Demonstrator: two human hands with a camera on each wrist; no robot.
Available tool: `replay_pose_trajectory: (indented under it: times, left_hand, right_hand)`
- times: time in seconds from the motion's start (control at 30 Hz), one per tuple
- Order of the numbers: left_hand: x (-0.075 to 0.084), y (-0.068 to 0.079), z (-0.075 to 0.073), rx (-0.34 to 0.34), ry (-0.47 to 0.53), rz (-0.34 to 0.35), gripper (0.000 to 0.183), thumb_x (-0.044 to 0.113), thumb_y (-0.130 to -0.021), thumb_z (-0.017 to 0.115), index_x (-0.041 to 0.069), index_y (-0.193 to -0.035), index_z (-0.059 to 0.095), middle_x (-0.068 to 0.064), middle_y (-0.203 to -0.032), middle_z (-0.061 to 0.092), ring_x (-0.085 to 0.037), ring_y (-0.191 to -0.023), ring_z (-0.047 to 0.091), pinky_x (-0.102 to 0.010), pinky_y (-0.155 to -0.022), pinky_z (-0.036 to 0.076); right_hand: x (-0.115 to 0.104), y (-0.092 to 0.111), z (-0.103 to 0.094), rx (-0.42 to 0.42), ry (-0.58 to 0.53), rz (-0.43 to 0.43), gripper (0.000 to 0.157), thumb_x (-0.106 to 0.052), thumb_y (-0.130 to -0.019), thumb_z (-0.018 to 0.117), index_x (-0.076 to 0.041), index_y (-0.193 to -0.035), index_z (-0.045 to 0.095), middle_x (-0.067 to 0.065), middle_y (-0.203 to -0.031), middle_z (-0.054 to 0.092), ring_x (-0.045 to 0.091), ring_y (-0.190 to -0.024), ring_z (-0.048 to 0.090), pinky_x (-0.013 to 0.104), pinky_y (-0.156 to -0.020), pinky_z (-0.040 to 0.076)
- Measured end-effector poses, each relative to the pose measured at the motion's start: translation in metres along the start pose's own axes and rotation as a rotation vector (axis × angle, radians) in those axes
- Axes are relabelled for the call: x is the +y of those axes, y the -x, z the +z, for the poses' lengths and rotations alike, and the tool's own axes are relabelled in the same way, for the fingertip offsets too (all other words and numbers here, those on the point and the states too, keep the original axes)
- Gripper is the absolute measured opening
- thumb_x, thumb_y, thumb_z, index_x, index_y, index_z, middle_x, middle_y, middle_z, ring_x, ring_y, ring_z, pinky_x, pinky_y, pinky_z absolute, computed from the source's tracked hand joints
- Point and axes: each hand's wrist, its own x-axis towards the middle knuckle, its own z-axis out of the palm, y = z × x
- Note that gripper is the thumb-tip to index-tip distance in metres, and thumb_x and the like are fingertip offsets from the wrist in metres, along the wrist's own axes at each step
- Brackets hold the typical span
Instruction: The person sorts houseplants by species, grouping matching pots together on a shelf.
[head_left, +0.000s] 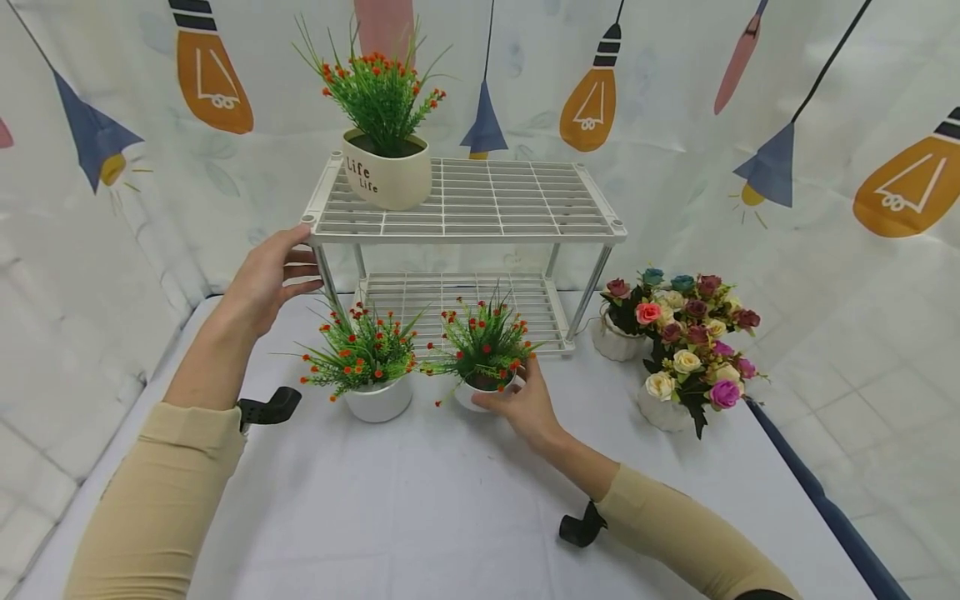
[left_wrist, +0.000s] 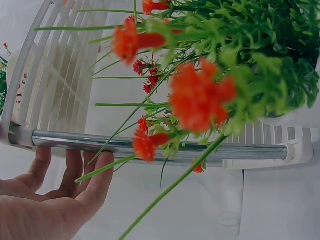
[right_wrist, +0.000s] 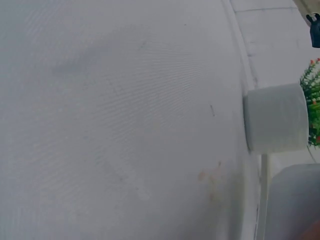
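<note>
My right hand (head_left: 532, 408) grips a small white flower pot (head_left: 468, 396) by its side, thumb at the front and fingers round the right. Red flowers and green grass (head_left: 487, 342) fill it. Next to it on the left, a similar white pot (head_left: 380, 402) stands on the table, also in the right wrist view. My left hand (head_left: 262, 279) is at the left front corner of a white two-tier wire rack (head_left: 517, 200). Its extended fingers touch the rack's metal post (left_wrist: 200, 150) in the left wrist view, where red flowers partly cover the post.
A cream "Life" pot (head_left: 390, 179) with orange-red flowers stands on the rack's top shelf, at the left. Right of the rack stand two light pots (head_left: 663, 408) of artificial roses. A white cloth (head_left: 450, 517) covers the table, and a patterned curtain (head_left: 675, 125) hangs behind.
</note>
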Motion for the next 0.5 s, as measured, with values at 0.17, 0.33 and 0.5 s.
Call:
replay_pose_trajectory:
  times: [0.17,0.33,0.5]
  left_hand:
    - [0.0,0.0,0.0,0.0,0.012,-0.002,0.062,0.061,-0.105,0.041,0.014,-0.145,0.043,-0.007,-0.126,0.046,-0.021,-0.114,0.052,-0.038,-0.103,0.05]
    - [0.0,0.0,0.0,0.0,0.023,-0.003,0.06,0.061,-0.105,0.042,0.015,-0.143,0.045,-0.007,-0.126,0.046,-0.021,-0.113,0.052,-0.035,-0.101,0.051]
    - [0.0,0.0,0.0,0.004,0.017,-0.005,0.063,0.061,-0.105,0.042,0.013,-0.146,0.042,-0.007,-0.127,0.046,-0.021,-0.114,0.052,-0.035,-0.1,0.051]
  right_hand:
    - [-0.016,0.005,-0.008,-0.011,-0.046,-0.006,0.1,-0.005,-0.077,0.09,-0.013,-0.156,0.03,0.012,-0.157,0.035,0.035,-0.146,0.03,0.052,-0.119,0.03]
    - [-0.036,0.012,-0.014,-0.001,-0.091,-0.004,0.098,-0.002,-0.077,0.09,-0.009,-0.154,0.029,0.012,-0.156,0.036,0.033,-0.145,0.033,0.05,-0.118,0.033]
    - [-0.058,0.015,-0.02,0.007,-0.136,-0.004,0.099,0.0,-0.08,0.088,-0.011,-0.156,0.026,0.009,-0.156,0.035,0.028,-0.145,0.033,0.047,-0.117,0.034]
